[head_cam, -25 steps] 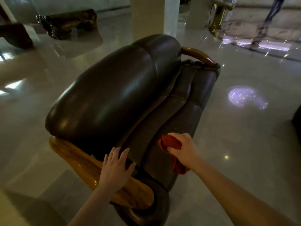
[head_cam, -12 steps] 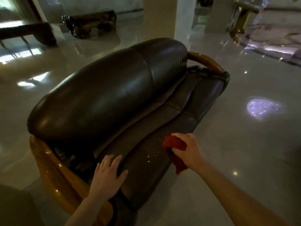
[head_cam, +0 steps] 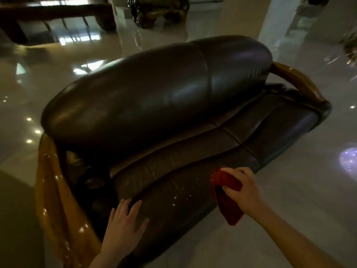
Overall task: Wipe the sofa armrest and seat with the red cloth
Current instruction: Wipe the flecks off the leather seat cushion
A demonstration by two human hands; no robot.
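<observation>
A dark brown leather sofa (head_cam: 154, 97) fills the middle of the view, with its seat cushion (head_cam: 193, 171) running from near left to far right. A glossy wooden armrest (head_cam: 50, 186) curves along the near left end, and a second wooden armrest (head_cam: 295, 82) sits at the far end. White specks (head_cam: 179, 198) dot the near part of the seat. My right hand (head_cam: 243, 190) grips the red cloth (head_cam: 226, 196) at the seat's front edge, part of it hanging down. My left hand (head_cam: 123, 227) lies flat on the near end of the seat, fingers spread.
Polished pale floor (head_cam: 289, 209) surrounds the sofa and reflects lights. A dark wooden bench (head_cam: 58, 14) and a carved wooden piece (head_cam: 160, 10) stand at the back. A white pillar (head_cam: 245, 14) rises behind the sofa.
My view has swung left and closer over the sofa. My left hand has moved from the wooden armrest onto the seat. My right hand keeps the red cloth at the seat's front edge.
</observation>
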